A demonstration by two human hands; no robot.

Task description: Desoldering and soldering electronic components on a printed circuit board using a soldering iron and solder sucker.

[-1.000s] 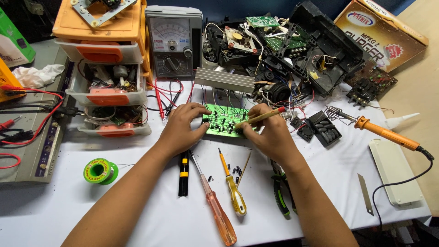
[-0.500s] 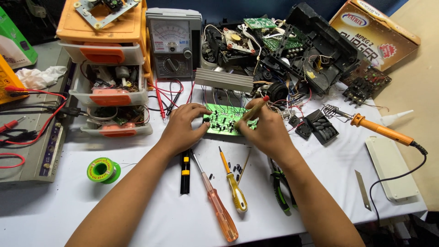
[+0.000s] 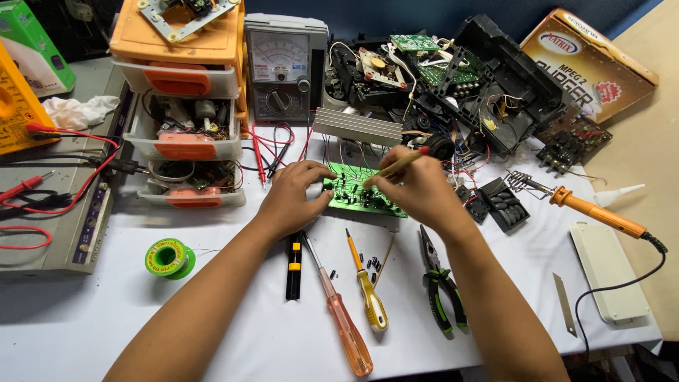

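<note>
A green circuit board (image 3: 353, 192) lies on the white table in front of me, with a ribbed metal heat sink (image 3: 357, 126) just behind it. My left hand (image 3: 291, 197) rests on the board's left edge, fingertips pressing it down. In my right hand (image 3: 417, 189) is a thin yellow-handled tool with a red end (image 3: 396, 165); its tip touches the board's middle. Small dark loose parts (image 3: 371, 264) lie on the table below the board.
Near me lie an orange screwdriver (image 3: 343, 322), a yellow one (image 3: 368, 293), green-handled pliers (image 3: 442, 290), a black tool (image 3: 293, 265) and a solder reel (image 3: 168, 258). An orange soldering iron (image 3: 598, 212) rests right. Drawer unit (image 3: 180, 106), analog meter (image 3: 283, 67) and dismantled electronics (image 3: 460, 78) stand behind.
My right hand has turned the yellow tool so its red end points up-right and its tip sits on the board. My left hand stays on the board's left edge.
</note>
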